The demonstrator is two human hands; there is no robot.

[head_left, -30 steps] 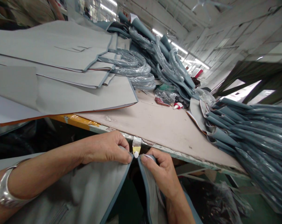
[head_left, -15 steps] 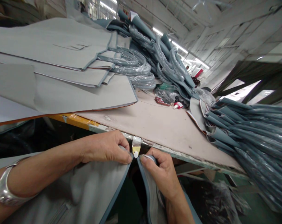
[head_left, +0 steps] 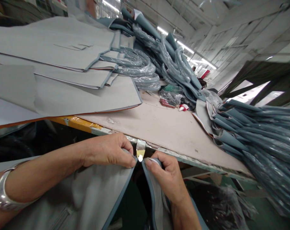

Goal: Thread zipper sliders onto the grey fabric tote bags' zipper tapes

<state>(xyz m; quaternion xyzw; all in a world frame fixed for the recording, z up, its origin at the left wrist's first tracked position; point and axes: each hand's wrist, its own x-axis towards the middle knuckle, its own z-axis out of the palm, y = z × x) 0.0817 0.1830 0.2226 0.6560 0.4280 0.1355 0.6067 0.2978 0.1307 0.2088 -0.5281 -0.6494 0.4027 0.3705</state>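
My left hand [head_left: 116, 150] pinches the upper corner of a grey fabric panel [head_left: 94, 191] with blue-grey edging. Facing it, my right hand [head_left: 165, 174] grips another grey edged piece [head_left: 154, 188], its border folded under the thumb. Whether both edges belong to one piece I cannot tell. Between my fingertips, at the table's front edge, sits a small white knob-like part [head_left: 140, 158] below a strip of clear and yellow tape [head_left: 141, 148]. The two held edges hang apart below it. On my left wrist is a silver bangle [head_left: 2, 191].
Large grey panels [head_left: 70, 86] lie stacked on the left of the table [head_left: 159, 118]. Blue-grey tubing pieces in plastic [head_left: 145, 68] pile behind them. A red-handled tool [head_left: 167, 103] and a red-and-white bottle [head_left: 183, 107] lie near. More blue-grey strips [head_left: 267, 140] spread over the right edge.
Both hands keep their grip in almost the same place. The view has shifted very slightly; nothing was taken hold of or let go.
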